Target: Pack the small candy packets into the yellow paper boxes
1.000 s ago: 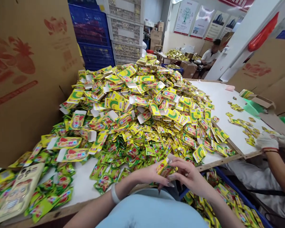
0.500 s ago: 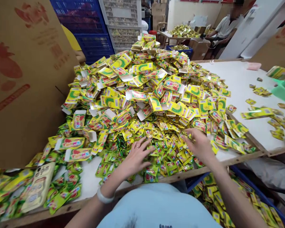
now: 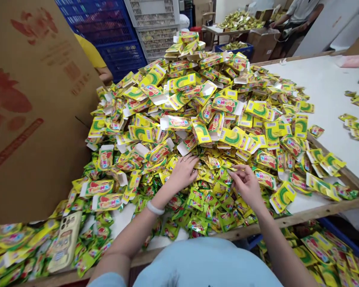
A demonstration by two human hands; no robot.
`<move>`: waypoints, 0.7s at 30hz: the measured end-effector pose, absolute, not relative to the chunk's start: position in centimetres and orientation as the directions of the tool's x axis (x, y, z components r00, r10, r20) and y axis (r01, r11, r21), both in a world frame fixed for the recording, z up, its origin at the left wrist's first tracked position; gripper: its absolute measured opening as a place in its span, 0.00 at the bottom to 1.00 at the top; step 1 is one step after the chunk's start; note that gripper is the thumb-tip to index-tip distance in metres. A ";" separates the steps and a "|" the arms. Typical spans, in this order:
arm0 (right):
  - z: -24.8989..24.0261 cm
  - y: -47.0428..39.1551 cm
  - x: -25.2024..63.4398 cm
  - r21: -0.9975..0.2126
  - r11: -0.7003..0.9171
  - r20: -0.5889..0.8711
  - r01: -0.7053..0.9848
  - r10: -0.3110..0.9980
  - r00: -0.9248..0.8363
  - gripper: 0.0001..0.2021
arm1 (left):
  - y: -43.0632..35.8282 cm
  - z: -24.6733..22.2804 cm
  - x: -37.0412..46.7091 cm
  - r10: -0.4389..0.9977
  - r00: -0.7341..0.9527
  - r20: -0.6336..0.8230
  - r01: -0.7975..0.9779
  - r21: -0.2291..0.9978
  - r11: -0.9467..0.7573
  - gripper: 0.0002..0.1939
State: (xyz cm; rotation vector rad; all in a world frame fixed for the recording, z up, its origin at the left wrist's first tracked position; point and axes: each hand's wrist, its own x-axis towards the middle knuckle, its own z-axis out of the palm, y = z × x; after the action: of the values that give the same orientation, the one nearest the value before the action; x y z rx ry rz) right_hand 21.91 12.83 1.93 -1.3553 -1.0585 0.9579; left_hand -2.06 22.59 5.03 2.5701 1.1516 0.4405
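Observation:
A tall heap of small yellow boxes (image 3: 182, 83), many with open white flaps, covers the table's middle. In front of it lie loose green and yellow sachets (image 3: 197, 199). My left hand (image 3: 183, 172) rests on the sachets at the foot of the heap, palm down, its fingers a little apart and some fingertips among the packets. Right of it, my right hand (image 3: 245, 184) has thumb and forefinger brought together at the edge of a small green-yellow sachet (image 3: 226, 175).
A large cardboard box (image 3: 42, 119) stands at left, near a phone (image 3: 66, 241). Blue crates (image 3: 119, 59) are stacked behind. A blue bin (image 3: 341, 235) of yellow boxes is below the table at right. People sit beyond the heap.
Both hands have shifted; my left hand reached forward to the foot of the heap, and my right hand's fingers closed at a sachet. The view has turned slightly.

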 end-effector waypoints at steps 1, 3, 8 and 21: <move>2.1 12.6 21.8 -0.999 0.010 0.023 0.049 0.962 0.270 0.14 | 23.5 4.7 -1.7 0.765 0.624 0.159 0.673 0.388 -0.630 0.17; 2.8 12.4 21.6 -0.994 0.046 0.071 0.103 0.965 0.253 0.13 | 24.3 4.7 -1.2 0.790 0.585 0.185 0.653 0.470 -0.594 0.13; 5.9 13.6 20.3 -0.884 0.348 0.375 0.311 0.926 0.031 0.07 | 21.8 6.2 -0.6 0.821 0.546 0.164 0.480 0.743 -0.467 0.13; 4.1 14.6 18.1 -0.802 0.423 0.428 0.423 0.900 -0.088 0.16 | 16.7 7.2 -1.2 0.760 0.613 -0.216 0.096 0.975 0.200 0.33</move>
State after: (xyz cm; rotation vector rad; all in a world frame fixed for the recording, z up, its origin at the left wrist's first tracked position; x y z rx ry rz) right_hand 18.06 14.63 4.06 -1.1624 -1.6949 0.6076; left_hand -1.17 16.69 7.24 1.3097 0.8221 0.5454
